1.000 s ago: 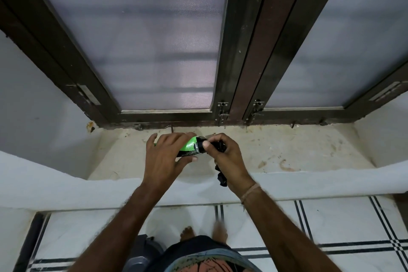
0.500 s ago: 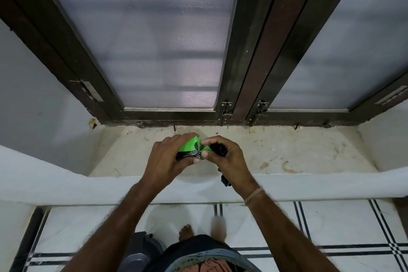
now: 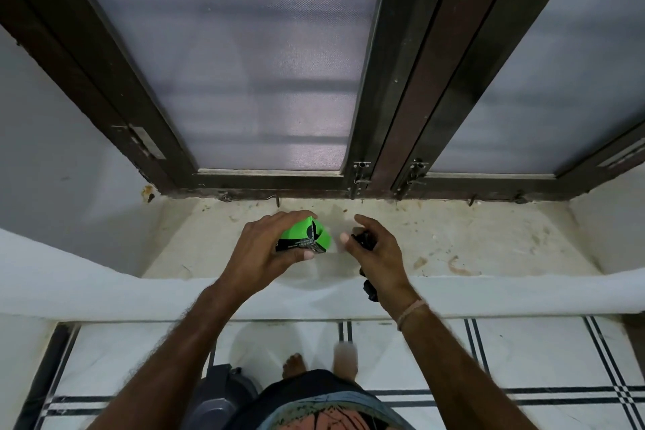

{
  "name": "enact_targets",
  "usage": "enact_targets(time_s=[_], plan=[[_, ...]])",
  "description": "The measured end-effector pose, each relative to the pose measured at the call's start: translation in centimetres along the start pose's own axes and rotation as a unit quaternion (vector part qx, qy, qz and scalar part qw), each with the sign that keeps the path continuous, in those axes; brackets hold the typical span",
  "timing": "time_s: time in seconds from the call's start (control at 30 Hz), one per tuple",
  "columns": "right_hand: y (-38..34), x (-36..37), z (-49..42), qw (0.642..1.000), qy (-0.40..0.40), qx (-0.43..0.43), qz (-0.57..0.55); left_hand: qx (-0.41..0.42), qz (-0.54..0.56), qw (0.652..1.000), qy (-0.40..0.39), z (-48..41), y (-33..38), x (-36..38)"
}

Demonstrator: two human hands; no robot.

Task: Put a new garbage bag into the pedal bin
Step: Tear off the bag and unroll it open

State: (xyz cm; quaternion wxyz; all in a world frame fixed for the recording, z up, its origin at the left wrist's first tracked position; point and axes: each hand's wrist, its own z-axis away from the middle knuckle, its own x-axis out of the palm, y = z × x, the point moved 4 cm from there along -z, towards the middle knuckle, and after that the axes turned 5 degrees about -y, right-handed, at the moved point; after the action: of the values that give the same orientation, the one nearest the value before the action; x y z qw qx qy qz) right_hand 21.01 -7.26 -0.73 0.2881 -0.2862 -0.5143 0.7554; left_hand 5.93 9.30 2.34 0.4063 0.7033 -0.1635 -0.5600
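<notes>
The left hand (image 3: 265,251) grasps a green-and-black box (image 3: 304,237), long axis level, its open end facing right. The right hand (image 3: 375,251), just beside, clasps a black bag roll (image 3: 364,240); its end hangs below the palm.

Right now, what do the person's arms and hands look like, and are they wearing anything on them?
Both forearms are bare, with no sleeves in view, and both hands, the left hand and the right hand, are ungloved. The only thing worn is a thin, pale thread band around the right wrist. No rings or watch show.
</notes>
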Motion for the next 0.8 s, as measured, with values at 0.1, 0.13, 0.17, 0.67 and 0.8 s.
enact_targets(time_s=[0.1,0.13,0.17,0.67,0.8], plan=[[-0.6,-0.3,0.2,0.993,-0.056,0.023,-0.101,-0.007,-0.008,1.000,-0.004,-0.1,-0.3,0.0],[-1.0,-0.3,0.3,0.991,-0.075,0.009,-0.112,-0.008,-0.011,1.000,-0.004,-0.1,-0.4,-0.1],[-1.5,-0.3,0.3,0.989,-0.094,-0.005,-0.114,-0.008,-0.013,1.000,-0.005,-0.1,-0.4,-0.1],[-3.6,1.1,0.1,0.976,-0.190,-0.101,0.034,0.004,-0.068,0.997,-0.039,-0.3,-0.6,0.5],[-3.8,1.1,0.3,0.971,-0.219,-0.087,0.044,0.010,-0.088,0.995,-0.054,-0.2,-0.5,0.6]])
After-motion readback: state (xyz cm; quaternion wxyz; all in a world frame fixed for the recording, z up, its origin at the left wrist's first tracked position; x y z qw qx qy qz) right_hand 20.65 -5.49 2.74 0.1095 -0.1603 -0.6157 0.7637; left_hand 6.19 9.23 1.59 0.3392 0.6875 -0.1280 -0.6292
